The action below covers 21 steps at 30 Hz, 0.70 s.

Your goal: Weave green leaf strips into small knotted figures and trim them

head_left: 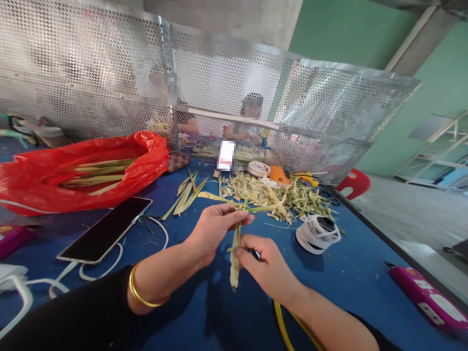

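My left hand (215,229) is closed, pinching a folded piece made of pale green leaf strips (245,204) between thumb and fingers. Strips stick out of it to both sides, and one leaf strip (235,273) hangs down. That hanging strip is pinched by my right hand (263,265), just below the left. A small dark thing shows by the right fingers, too hidden to name. Under the right wrist, yellow bands or handles (280,324) run off the bottom edge. A spool of white thread (316,235) stands to the right. Several loose leaves (185,195) lie to the left.
Leaf scraps (256,187) are heaped behind my hands, near a tape roll (259,169). A red plastic bag (151,151) of leaves and a cabled phone (106,231) lie left, a magenta case (426,292) right. A perforated metal screen (226,63) separates me from two people.
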{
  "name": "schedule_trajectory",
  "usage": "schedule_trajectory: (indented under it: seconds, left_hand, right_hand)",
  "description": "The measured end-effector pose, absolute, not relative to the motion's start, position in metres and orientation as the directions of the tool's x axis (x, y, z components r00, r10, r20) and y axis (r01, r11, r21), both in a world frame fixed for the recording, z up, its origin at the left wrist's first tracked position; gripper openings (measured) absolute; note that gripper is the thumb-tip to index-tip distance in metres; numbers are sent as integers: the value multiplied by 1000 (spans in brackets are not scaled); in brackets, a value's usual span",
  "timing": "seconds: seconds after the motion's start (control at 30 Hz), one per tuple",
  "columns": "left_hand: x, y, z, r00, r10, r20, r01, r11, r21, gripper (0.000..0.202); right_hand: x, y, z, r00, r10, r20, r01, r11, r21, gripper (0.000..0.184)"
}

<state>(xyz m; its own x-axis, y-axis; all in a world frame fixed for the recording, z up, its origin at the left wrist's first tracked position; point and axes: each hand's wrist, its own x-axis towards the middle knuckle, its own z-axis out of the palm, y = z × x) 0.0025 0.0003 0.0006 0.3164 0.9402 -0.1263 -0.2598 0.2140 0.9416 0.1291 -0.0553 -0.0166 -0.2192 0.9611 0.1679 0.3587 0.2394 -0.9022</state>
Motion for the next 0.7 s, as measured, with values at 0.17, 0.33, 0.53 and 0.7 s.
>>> schedule_trajectory:
  seconds: [0.17,0.33,0.53,0.7]
  left_hand:
    - [4,-5,1,354,915,-191,-218,280,935,16]
    - [6,-9,-1,337,917,-212,-220,296,930,16]
    - [2,0,-2,345,924,-165,-251,260,933,18]
    - [-2,1,3,387,911,-140,-205,234,950,19]
  right_hand:
    - [126,-57,-18,-219,972,85,190,128,-974,26]
    - [126,-56,-24,-252,949,188,435,285,-854,32]
    - [147,-54,-11,-257,738,624,809,518,-279,15]
    - [165,-39,-1,-256,670,697,900,428,-80,14]
